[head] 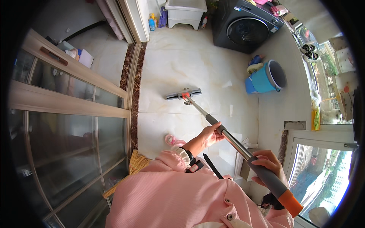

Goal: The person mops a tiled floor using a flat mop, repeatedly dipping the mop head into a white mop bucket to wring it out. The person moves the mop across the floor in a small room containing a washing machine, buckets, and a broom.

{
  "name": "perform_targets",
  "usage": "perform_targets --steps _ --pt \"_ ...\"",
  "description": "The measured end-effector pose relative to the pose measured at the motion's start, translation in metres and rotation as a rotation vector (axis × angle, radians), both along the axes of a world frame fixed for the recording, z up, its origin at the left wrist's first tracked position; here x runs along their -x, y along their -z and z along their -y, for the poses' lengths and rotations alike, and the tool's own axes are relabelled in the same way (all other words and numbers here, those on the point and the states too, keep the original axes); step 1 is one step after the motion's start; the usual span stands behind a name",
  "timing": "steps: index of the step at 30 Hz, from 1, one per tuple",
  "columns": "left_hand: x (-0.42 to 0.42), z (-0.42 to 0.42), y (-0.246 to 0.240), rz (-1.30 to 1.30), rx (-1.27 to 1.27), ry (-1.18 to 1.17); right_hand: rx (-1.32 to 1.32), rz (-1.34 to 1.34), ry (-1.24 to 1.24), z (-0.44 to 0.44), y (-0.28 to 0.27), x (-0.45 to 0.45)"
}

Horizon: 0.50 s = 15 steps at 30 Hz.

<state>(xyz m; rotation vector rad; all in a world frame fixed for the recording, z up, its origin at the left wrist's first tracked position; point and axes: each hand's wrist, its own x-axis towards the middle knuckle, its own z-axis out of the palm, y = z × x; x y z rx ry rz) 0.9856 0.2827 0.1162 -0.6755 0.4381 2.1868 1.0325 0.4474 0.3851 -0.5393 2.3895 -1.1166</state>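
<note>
A mop (234,142) with a telescopic metal pole runs diagonally in front of me. Its flat grey head (184,94), with an orange joint, rests on the tiled floor (176,65). My left hand (211,135) is closed around the grey sleeve midway along the pole. Higher up, my right hand (271,165) wraps the thick grey grip, which ends in an orange cap (291,203). Below my left forearm shows a pink slipper (170,139); the rest of my feet is hidden by my pink garment.
A blue bucket (261,78) stands by the right wall, near bottles. Behind it is a dark front-loading washing machine (247,31). A white plastic tub (186,12) stands at the back. A glazed sliding door (70,105) borders the left side, with a straw broom (137,162) against it.
</note>
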Motion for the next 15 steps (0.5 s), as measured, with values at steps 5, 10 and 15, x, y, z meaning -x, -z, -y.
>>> perform_targets --steps 5,10,15 --pt "-0.039 -0.037 0.033 0.11 0.012 0.009 0.246 0.514 0.406 -0.078 0.016 -0.075" --pt "-0.088 -0.064 0.062 0.259 0.039 0.098 0.531 0.95 0.441 -0.148 0.033 -0.158" --pt "-0.129 -0.087 0.099 0.397 0.094 0.224 0.055 1.159 0.183 -0.156 0.063 -0.211"
